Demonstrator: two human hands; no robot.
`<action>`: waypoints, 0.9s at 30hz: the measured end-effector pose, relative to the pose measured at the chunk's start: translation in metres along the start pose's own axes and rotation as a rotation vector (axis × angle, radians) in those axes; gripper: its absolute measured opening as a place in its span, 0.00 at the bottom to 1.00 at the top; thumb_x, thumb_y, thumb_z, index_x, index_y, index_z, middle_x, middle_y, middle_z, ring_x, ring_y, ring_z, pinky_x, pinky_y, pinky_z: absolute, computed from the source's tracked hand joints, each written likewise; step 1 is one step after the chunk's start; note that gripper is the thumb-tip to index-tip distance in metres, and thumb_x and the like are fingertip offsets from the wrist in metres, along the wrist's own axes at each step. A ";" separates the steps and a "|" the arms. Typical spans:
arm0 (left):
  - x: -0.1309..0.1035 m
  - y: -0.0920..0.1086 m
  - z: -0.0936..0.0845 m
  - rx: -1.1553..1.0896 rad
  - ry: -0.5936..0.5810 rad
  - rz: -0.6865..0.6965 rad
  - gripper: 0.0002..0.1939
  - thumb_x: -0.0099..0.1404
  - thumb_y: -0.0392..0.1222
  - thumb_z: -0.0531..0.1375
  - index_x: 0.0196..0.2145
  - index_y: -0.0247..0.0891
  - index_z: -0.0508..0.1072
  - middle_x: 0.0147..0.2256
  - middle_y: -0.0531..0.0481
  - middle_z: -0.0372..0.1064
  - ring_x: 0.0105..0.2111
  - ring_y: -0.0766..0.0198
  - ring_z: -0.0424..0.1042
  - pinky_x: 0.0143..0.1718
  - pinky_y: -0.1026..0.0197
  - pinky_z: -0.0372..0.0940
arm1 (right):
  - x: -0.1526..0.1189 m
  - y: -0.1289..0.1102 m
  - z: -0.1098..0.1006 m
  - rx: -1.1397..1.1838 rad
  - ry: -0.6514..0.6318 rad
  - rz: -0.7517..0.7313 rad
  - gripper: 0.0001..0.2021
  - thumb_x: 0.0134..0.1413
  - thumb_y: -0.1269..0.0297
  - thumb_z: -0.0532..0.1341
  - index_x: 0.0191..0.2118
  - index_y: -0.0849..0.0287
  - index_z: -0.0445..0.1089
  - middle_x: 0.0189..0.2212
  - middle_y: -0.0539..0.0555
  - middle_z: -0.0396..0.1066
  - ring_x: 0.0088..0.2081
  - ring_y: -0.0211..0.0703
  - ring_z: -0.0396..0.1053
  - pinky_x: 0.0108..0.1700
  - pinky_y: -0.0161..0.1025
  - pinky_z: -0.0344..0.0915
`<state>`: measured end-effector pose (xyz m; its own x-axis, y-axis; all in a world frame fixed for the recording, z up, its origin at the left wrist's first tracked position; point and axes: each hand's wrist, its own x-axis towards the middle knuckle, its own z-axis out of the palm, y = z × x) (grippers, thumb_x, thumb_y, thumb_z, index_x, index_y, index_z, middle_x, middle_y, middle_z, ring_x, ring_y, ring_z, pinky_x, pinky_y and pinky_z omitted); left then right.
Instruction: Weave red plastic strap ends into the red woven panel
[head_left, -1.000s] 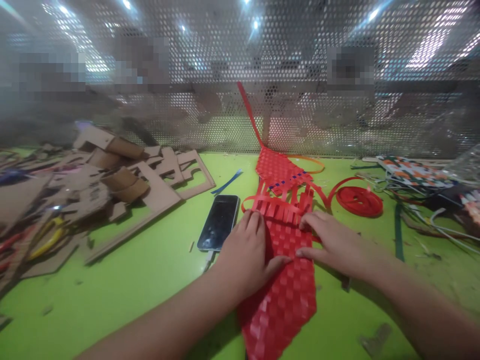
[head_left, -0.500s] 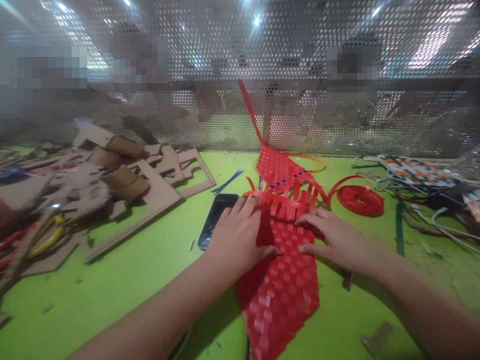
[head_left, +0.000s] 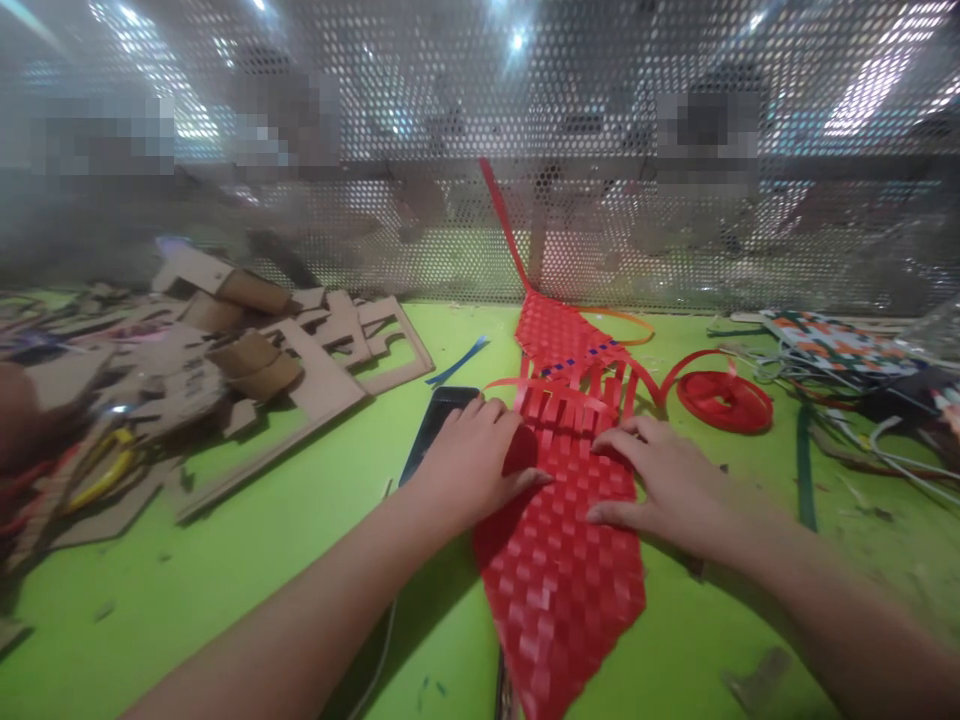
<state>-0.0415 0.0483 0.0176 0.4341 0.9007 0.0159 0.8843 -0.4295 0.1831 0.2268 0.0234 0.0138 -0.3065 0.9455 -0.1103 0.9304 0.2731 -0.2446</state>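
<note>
A red woven piece of flat plastic strips [head_left: 574, 570] lies along the middle of the green table, its lower end pointed. Across its upper part, loose lengthwise strips [head_left: 559, 415] cross over and under a red crosswise strip [head_left: 566, 390]. My left hand [head_left: 476, 450] rests palm down at its left edge, fingers apart and the thumb on the weave. On the right edge lies my right hand [head_left: 656, 475], its fingers bent and its thumb spread away from them. Beneath my left hand a dark smartphone [head_left: 431, 430] is partly covered.
A coil of red strip [head_left: 724, 402] sits to the right. Cardboard scraps [head_left: 330, 390] and yellow-handled scissors [head_left: 109, 470] pile up at left. A patterned woven piece [head_left: 832, 340] and white cords lie far right. A perforated metal screen [head_left: 420, 220] stands behind.
My right thumb has shifted slightly left and down on the weave. My left thumb has moved a little up. The loose red strip end near the phone now lies lower.
</note>
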 end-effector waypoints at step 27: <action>-0.016 0.034 0.003 0.130 0.147 0.249 0.17 0.77 0.46 0.60 0.57 0.34 0.76 0.62 0.35 0.70 0.62 0.40 0.68 0.60 0.41 0.67 | 0.003 0.031 -0.018 0.084 0.003 -0.025 0.32 0.65 0.34 0.59 0.63 0.51 0.68 0.61 0.64 0.69 0.57 0.64 0.73 0.57 0.56 0.70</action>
<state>-0.0179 0.0192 0.0208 0.6187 0.7628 0.1881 0.7729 -0.6339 0.0286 0.2588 0.0381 0.0235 -0.3285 0.9391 -0.1006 0.9025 0.2807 -0.3267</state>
